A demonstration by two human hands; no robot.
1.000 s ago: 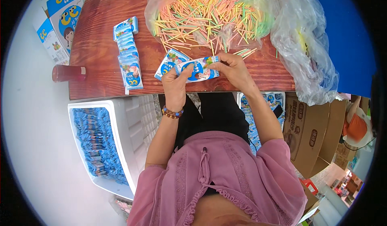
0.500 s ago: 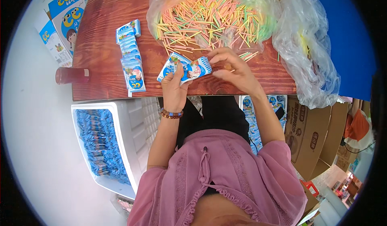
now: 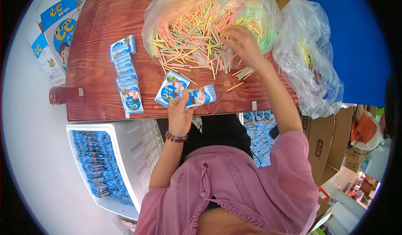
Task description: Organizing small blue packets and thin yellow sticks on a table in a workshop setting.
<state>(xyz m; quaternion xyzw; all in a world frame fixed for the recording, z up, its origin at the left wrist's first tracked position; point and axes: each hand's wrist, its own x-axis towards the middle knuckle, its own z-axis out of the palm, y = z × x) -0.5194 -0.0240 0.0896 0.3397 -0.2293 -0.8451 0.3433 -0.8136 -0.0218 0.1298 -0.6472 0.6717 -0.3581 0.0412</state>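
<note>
My left hand [image 3: 180, 115] is closed at the table's near edge on a small blue-and-white packet [image 3: 204, 96], thumb on top. Another such packet [image 3: 171, 88] lies against it, fanned out to the left; I cannot tell whether it is gripped too or rests on the table. My right hand [image 3: 243, 44] reaches over a heap of thin pink, yellow and green sticks [image 3: 188, 38] in a clear plastic bag [image 3: 153, 19]. Its fingers are curved and apart, with nothing seen between them. A few loose sticks [image 3: 244, 72] lie in front of the bag.
An overlapping row of packets [image 3: 125, 73] lies left on the wooden table [image 3: 90, 38], near a pink-red jar [image 3: 67, 95]. A white foam box [image 3: 115, 138] full of packets stands below left. Crumpled plastic [image 3: 305, 55] and a cardboard box [image 3: 324, 138] are at right.
My right hand has left the packets and moved up and away, over the sticks. My left hand keeps hold at the packets. The whole view has shifted slightly.
</note>
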